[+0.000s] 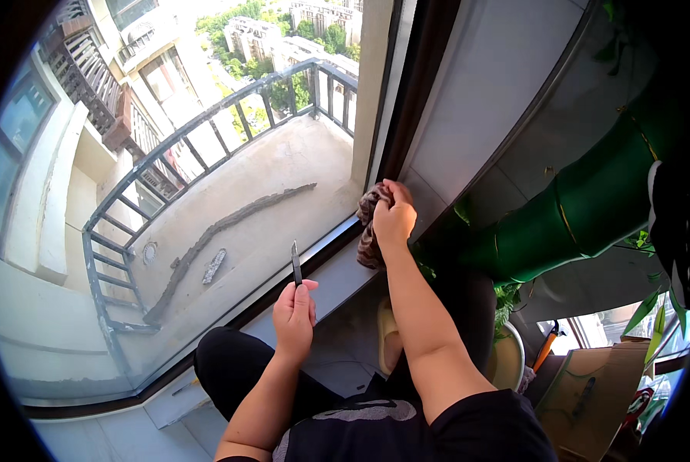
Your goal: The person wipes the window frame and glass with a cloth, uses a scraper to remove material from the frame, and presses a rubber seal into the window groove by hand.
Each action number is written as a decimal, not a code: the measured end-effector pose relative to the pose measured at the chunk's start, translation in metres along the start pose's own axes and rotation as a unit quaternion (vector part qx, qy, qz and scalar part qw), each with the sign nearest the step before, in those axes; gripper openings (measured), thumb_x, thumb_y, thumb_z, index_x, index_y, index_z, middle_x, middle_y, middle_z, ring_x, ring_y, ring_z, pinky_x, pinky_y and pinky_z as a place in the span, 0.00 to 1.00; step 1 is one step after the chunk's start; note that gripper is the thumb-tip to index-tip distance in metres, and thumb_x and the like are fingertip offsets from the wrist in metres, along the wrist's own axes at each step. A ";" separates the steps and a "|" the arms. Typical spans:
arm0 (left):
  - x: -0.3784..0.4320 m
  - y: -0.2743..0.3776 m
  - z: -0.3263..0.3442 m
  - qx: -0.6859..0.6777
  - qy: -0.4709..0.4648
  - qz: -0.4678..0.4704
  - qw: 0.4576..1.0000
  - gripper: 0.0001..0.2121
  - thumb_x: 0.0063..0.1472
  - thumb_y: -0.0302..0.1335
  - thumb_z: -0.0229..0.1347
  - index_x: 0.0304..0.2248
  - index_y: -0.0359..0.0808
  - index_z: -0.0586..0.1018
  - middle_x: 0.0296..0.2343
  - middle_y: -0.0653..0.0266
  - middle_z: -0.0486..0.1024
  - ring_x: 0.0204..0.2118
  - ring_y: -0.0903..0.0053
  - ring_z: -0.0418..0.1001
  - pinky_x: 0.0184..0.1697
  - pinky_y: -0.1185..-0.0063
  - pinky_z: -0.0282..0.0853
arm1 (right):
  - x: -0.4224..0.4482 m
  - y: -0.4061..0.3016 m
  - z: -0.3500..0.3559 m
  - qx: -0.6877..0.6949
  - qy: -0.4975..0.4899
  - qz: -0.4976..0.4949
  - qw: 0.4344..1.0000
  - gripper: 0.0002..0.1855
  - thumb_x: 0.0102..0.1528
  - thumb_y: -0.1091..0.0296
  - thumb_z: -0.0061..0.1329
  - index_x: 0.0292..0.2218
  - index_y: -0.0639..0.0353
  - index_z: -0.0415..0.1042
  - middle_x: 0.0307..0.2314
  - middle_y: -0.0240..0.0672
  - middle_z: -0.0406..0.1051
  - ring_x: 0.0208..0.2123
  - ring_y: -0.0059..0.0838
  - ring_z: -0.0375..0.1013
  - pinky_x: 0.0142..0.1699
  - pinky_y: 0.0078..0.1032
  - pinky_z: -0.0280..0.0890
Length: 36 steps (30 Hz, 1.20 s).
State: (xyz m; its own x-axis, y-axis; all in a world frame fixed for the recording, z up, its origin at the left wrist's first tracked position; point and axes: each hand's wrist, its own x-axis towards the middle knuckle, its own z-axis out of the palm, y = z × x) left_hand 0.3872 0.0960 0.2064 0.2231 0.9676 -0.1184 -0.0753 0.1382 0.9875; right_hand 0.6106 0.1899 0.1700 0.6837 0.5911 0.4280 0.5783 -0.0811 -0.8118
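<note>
In my left hand (295, 315) is a utility knife (296, 263), its blade out and pointing up, away from me. My right hand (395, 216) grips a brown patterned cloth (370, 245), which is bunched against the corner of the dark window frame (322, 251). Part of the cloth hangs below my fingers, over the sill (345, 283). A large glass pane (252, 277) stands beyond both hands, and the knife appears in front of it. My fingers cover part of the knife's handle.
Outside the glass are a concrete ledge (270, 167) and a metal railing (206, 118). A big green bamboo-shaped pipe (564, 213) runs along my right. Behind it stand a plant pot (509, 358), a cardboard box (579, 398) and an orange-handled tool (546, 346). A yellow slipper (388, 341) is below me.
</note>
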 end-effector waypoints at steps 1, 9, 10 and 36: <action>-0.001 -0.001 -0.003 -0.009 0.001 0.002 1.000 0.13 0.65 0.33 0.40 0.34 0.33 0.72 0.12 0.74 0.58 0.13 0.90 0.53 0.17 0.88 0.49 | 0.015 -0.032 -0.015 0.056 0.053 -0.063 0.995 0.19 0.43 0.80 0.42 0.38 0.59 0.71 0.39 0.36 0.68 0.42 0.38 0.67 0.49 0.29 0.62; -0.009 0.009 -0.009 -0.066 -0.013 -0.054 0.996 0.13 0.65 0.33 0.40 0.34 0.33 0.72 0.13 0.75 0.59 0.14 0.90 0.54 0.17 0.89 0.49 | 0.152 -0.138 -0.075 -0.001 0.277 -0.492 0.826 0.31 0.46 0.73 0.46 0.53 0.63 0.55 0.52 0.54 0.49 0.49 0.53 0.56 0.53 0.39 0.54; -0.009 0.010 -0.009 -0.081 -0.014 -0.054 0.995 0.13 0.65 0.34 0.41 0.34 0.33 0.72 0.14 0.75 0.59 0.14 0.90 0.54 0.18 0.89 0.49 | 0.154 -0.131 -0.060 -0.108 0.285 -0.481 0.822 0.33 0.48 0.69 0.46 0.54 0.63 0.52 0.53 0.54 0.49 0.49 0.52 0.56 0.52 0.40 0.53; -0.017 0.012 -0.022 -0.075 -0.025 -0.083 0.993 0.13 0.65 0.34 0.39 0.35 0.33 0.71 0.14 0.73 0.59 0.15 0.88 0.55 0.18 0.87 0.51 | -0.056 0.102 0.037 -0.324 -0.288 0.163 0.886 0.24 0.47 0.74 0.40 0.48 0.55 0.64 0.48 0.40 0.61 0.50 0.42 0.61 0.54 0.30 0.57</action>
State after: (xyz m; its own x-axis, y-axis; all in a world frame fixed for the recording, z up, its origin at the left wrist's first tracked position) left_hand 0.3609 0.0862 0.2181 0.2918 0.9180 -0.2687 -0.1765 0.3277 0.9282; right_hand 0.6149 0.1782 0.0490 0.6291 0.7476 -0.2130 0.6528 -0.6569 -0.3773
